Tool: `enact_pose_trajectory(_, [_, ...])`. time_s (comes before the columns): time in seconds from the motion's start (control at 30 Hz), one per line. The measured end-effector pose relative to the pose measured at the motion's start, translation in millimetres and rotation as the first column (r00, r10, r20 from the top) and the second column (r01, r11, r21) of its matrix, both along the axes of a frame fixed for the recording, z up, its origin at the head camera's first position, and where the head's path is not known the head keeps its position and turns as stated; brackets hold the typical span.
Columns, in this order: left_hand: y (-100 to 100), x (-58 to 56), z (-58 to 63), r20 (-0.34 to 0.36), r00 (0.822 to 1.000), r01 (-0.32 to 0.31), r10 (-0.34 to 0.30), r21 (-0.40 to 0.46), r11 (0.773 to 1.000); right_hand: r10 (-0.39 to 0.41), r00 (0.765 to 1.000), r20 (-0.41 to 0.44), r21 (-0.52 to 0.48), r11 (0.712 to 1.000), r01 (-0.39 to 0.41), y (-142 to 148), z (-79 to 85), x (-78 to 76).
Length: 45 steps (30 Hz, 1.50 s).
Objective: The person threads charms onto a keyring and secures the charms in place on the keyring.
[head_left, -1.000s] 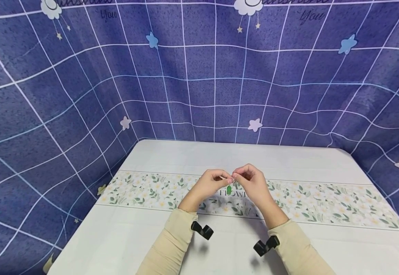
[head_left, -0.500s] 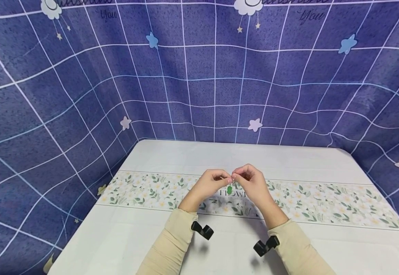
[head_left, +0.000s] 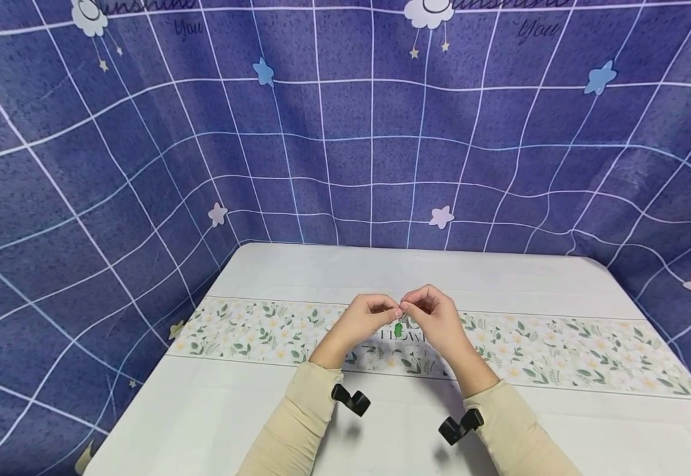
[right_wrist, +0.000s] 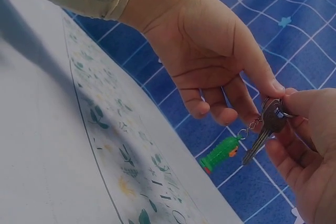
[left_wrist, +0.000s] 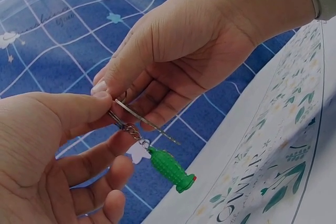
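Above the table's middle, my left hand (head_left: 364, 318) and right hand (head_left: 440, 320) meet at the fingertips. Thumb and forefinger of my left hand (left_wrist: 37, 140) pinch a metal key ring (left_wrist: 115, 118) in the left wrist view. My right hand (right_wrist: 315, 150) pinches the same ring from the other side, its fingertips touching the left ones. A key (right_wrist: 266, 127) hangs from the ring, blade pointing down. Beside it, a bumpy green figure charm (left_wrist: 171, 170) dangles on a short chain (left_wrist: 137, 134). Fingertips hide part of the ring.
The white table (head_left: 250, 403) has a floral printed band (head_left: 559, 347) across it. A blue gridded curtain (head_left: 345, 158) with stars hangs behind and at the left. Each sleeve carries a black wrist mount (head_left: 351, 399).
The green charm has swung very slightly to the right. Both hands stay in nearly the same place, still pinching the key ring.
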<state>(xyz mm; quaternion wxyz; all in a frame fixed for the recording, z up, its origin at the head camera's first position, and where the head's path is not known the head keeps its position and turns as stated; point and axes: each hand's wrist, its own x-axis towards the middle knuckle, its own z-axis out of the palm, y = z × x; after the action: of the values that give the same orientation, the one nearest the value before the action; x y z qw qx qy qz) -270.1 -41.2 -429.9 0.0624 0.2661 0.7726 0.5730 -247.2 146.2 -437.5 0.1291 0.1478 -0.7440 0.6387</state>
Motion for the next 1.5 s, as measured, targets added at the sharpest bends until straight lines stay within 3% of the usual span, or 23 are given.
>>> enact_pose_trajectory(0.2, [-1.1, 0.2, -0.7, -0.017, 1.0, -0.011, 0.011, -0.009, 1.0, -0.009, 1.0, -0.011, -0.021, 1.0, 0.009, -1.5, 1.0, 2.3])
enact_pose_trajectory(0.43, [1.2, 0.6, 2.8, 0.02, 1.0, 0.003, -0.003, 0.003, 1.0, -0.006, 0.999, -0.037, -0.012, 1.0, 0.005, 0.1, 2.1, 2.5])
enact_pose_trajectory(0.73, [-0.6, -1.0, 2.8, -0.031, 0.999, 0.014, -0.014, -0.014, 1.0, 0.004, 0.999, -0.037, -0.019, 1.0, -0.004, 1.7, 2.8, 0.6])
enact_pose_trajectory(1.03, [-0.5, -3.8, 0.3, -0.027, 0.999, 0.045, -0.045, 0.011, 0.999, 0.021, 0.998, -0.051, -0.01, 1.0, -0.021, 0.4, 1.5, 0.1])
enact_pose_trajectory(1.5, [-3.1, -1.1, 0.8, -0.017, 0.998, 0.056, -0.056, -0.003, 0.998, -0.009, 1.0, -0.008, -0.03, 1.0, 0.009, 0.5, -1.3, -0.7])
